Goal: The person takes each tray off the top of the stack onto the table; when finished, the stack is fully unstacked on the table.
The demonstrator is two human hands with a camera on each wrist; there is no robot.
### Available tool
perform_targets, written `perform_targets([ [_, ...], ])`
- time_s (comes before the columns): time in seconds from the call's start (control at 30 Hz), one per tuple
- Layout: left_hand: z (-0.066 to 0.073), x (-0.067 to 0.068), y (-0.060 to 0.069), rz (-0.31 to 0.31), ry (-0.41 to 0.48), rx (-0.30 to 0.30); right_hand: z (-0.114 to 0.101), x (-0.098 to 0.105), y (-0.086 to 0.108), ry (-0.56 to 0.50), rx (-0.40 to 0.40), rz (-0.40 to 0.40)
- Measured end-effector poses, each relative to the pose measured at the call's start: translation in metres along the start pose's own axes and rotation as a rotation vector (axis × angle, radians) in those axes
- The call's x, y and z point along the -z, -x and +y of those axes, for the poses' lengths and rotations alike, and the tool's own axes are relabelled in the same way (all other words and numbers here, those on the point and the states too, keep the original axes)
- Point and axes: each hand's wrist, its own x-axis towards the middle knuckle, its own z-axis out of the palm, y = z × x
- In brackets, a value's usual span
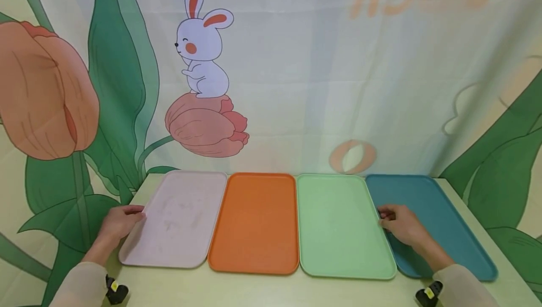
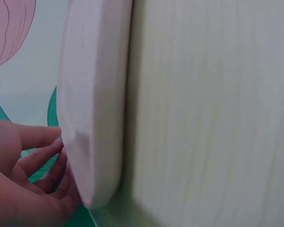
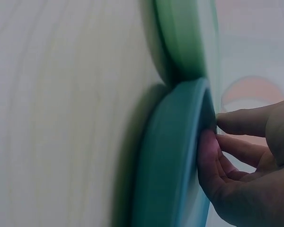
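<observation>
A row of trays lies side by side on a pale table. At the left end is a pale pinkish-white tray point(image 1: 186, 222), and the fingertips of my left hand point(image 1: 120, 222) touch its left rim. In the left wrist view the fingers of this hand point(image 2: 33, 175) are loosely bent beside the tray's edge point(image 2: 109, 118). My right hand point(image 1: 404, 224) reaches over the blue tray point(image 1: 444, 231), its fingertips at the rims where the blue tray meets the light green tray point(image 1: 338, 227). In the right wrist view the thumb and fingers lie against the rim, partly hidden.
An orange tray point(image 1: 254, 222) lies between the pinkish-white and green trays. Behind the table hangs a curtain point(image 1: 288, 62) printed with a rabbit and tulips. The pale tabletop point(image 1: 271, 293) shows along the front. A small black device point(image 1: 429, 293) sits at each wrist.
</observation>
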Motion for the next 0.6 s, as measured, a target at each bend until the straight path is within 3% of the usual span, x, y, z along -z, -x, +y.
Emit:
perform_targets([
  [0.17,0.013,0.002,0.001,-0.043,-0.097,-0.035,0.002,0.005,0.001,-0.101,-0.037,-0.031],
  [0.33,0.040,0.003,0.009,-0.068,-0.216,-0.148,0.000,0.025,0.010,-0.158,0.000,-0.052],
  [0.47,0.076,0.001,0.021,-0.055,-0.249,-0.281,-0.017,0.053,0.020,0.005,0.107,-0.003],
  [0.6,0.131,-0.004,0.042,-0.011,-0.259,-0.439,-0.045,0.079,0.027,0.226,0.239,0.090],
])
